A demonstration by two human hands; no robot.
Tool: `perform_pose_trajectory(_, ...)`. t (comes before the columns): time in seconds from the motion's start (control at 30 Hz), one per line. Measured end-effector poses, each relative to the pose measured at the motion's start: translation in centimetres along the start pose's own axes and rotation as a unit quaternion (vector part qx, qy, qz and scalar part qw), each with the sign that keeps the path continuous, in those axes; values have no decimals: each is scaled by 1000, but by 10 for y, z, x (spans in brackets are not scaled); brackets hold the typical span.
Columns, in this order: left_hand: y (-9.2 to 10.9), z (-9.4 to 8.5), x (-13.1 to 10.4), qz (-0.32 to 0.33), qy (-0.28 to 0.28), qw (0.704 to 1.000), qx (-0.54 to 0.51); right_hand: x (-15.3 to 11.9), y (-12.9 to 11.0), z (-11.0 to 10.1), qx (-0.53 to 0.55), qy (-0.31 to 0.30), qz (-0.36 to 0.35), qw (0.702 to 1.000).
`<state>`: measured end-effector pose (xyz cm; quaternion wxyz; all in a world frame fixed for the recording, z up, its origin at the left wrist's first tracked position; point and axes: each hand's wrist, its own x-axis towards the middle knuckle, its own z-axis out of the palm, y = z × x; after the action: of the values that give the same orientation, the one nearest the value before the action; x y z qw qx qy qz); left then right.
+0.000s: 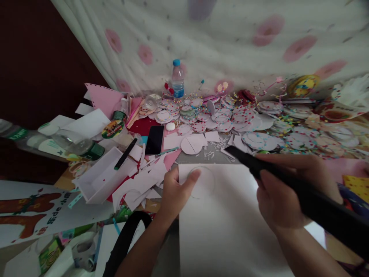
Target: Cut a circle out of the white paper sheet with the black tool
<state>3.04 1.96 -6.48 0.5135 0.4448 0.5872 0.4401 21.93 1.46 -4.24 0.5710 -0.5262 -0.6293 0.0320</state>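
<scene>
Over white sheet (pixel 219 234), right hand (pixel 278 204) clamped around long black object (pixel 315 206); left hand (pixel 176 192) pinching sheet's corner.

"de" on white poster (pixel 57 209)

Dim; glare on white sheet (pixel 221 231); edges stretched.

We see a grey tabletop (pixel 211 146) in the middle of the frame. Directly on it lie small white paper clippings (pixel 210 154); towards upper right, dotted round discs (pixel 244 116) spread in piles.
</scene>
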Motion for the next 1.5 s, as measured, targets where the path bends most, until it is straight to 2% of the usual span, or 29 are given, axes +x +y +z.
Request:
perform_pose_trajectory(0.03, -2, -3, 5, -10, -7, 1000, -8, 1, 6, 2, 5, 26, 13, 1000)
perform_pose_trajectory(0.1, -2, -10, 14, -16, -32, 999, -27, 4, 18, 9, -10, 29, 31, 999)
perform_pose_trajectory(0.2, 3, -17, 26, 7, -67, 997, -27, 7, 33, 23, -86, -75, -9, 993)
perform_pose_trajectory(0.27, 8, -20, 32, 18, -76, 997, -10, 8, 40, 30, -110, -111, -52, 986)
perform_pose_trajectory(0.33, 11, -21, 36, 16, -76, 997, 2, 6, 43, 33, -103, -121, -63, 985)
perform_pose_trajectory(0.47, 13, -20, 36, 3, -53, 998, -31, 1, 44, 31, -89, -151, -21, 984)
perform_pose_trajectory(0.63, 9, -15, 31, -23, -46, 995, -83, -6, 47, 28, -127, -195, -27, 972)
perform_pose_trajectory(0.77, 5, -15, 33, -27, -48, 995, -79, -7, 48, 29, -143, -212, -21, 967)
perform_pose_trajectory(0.9, -4, -15, 32, -18, -53, 998, -36, -8, 53, 32, -146, -207, -9, 967)
perform_pose_trajectory(1.03, -22, -15, 21, -65, -80, 994, -35, -12, 61, 31, -121, -218, 8, 968)
perform_pose_trajectory(1.23, -49, -12, 4, -126, -80, 987, -61, -18, 71, 27, -111, -271, 52, 955)
perform_pose_trajectory(1.4, -63, -10, 3, -135, -86, 983, -85, -27, 87, 33, -119, -244, 51, 961)
perform_pose_trajectory(1.5, -66, -9, 4, -137, -86, 982, -100, -29, 87, 34, -138, -256, 40, 956)
